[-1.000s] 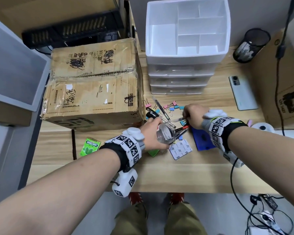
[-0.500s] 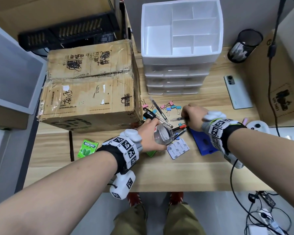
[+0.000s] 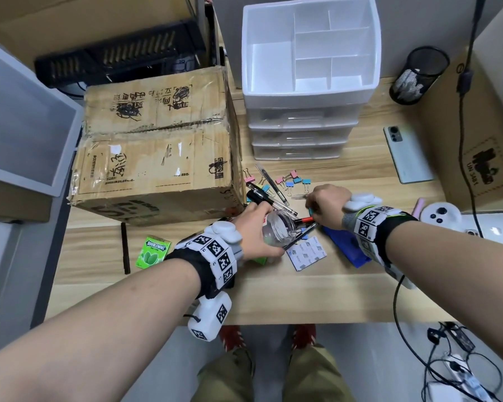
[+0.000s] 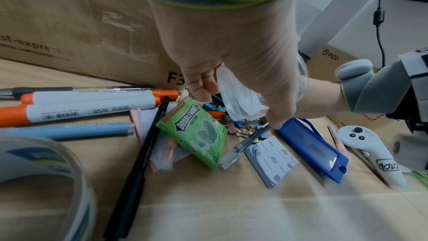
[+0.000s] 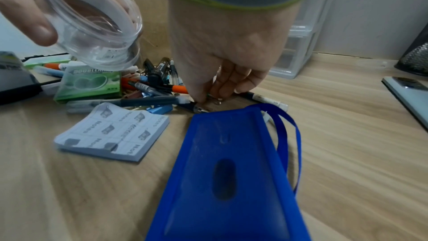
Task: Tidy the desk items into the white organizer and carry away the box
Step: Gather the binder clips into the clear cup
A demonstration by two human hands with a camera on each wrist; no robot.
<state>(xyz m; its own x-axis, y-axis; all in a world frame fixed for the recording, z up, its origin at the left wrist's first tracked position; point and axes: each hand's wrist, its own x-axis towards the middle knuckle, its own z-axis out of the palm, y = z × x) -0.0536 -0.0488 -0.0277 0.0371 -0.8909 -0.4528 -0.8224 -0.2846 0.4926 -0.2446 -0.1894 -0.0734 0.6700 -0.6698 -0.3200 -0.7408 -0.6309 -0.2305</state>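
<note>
Right wrist view shows your right hand (image 5: 222, 47) with fingertips (image 5: 203, 96) pinched on a small binder clip (image 5: 214, 98) among the pens (image 5: 150, 87). Lift it cleanly, then tip it into the clear jar (image 5: 92, 23) your left hand (image 3: 256, 230) grips, tilted, just beside. White organizer (image 3: 308, 97) stands behind, cardboard box (image 3: 157, 146) left.

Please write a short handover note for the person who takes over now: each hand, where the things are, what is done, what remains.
Left hand holds a clear jar, tilted, empty.
Right hand pinches something small among the binder clips; what exactly is hidden.
Pens, gum pack, notes pad and blue badge holder lie on the desk.
White organizer: top compartments empty.
Cardboard box is on the desk.
Nothing sorted yet.
</note>
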